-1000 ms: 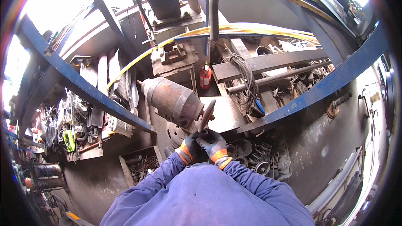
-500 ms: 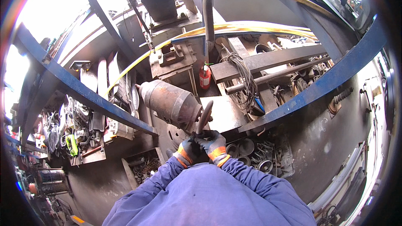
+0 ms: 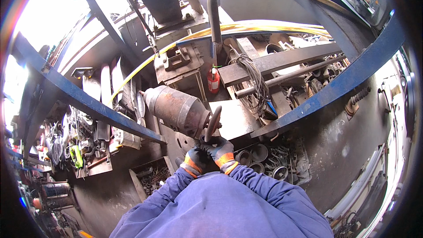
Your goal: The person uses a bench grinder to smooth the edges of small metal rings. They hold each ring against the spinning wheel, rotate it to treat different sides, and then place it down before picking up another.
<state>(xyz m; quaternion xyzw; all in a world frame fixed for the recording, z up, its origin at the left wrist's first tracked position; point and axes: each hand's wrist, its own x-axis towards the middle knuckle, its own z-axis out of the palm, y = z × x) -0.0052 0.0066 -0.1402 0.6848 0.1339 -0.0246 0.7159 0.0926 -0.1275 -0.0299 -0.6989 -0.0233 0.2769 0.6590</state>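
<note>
Both my hands wear dark gloves with orange cuffs and meet in front of my chest. My right hand (image 3: 221, 148) has its fingers curled at the lower rim of a worn metal handwheel (image 3: 214, 123). Close against it on the left is my left hand (image 3: 195, 156), fingers bent inward; what it grips is hidden by the gloves. The wheel sits on the near end of a rusty metal drum-shaped body (image 3: 174, 106), which lies tilted and points away to the left.
Blue steel beams (image 3: 94, 103) curve past on both sides. Beyond the drum stand a red fire extinguisher (image 3: 213, 81) and a coil of cable (image 3: 252, 79) over metal bars. Metal scraps and round pans (image 3: 259, 152) lie low at right; a bin of small parts (image 3: 152, 176) is at left.
The view has shifted slightly. My right hand has moved a little to the left, and both hands stay close to the wheel's lower rim.
</note>
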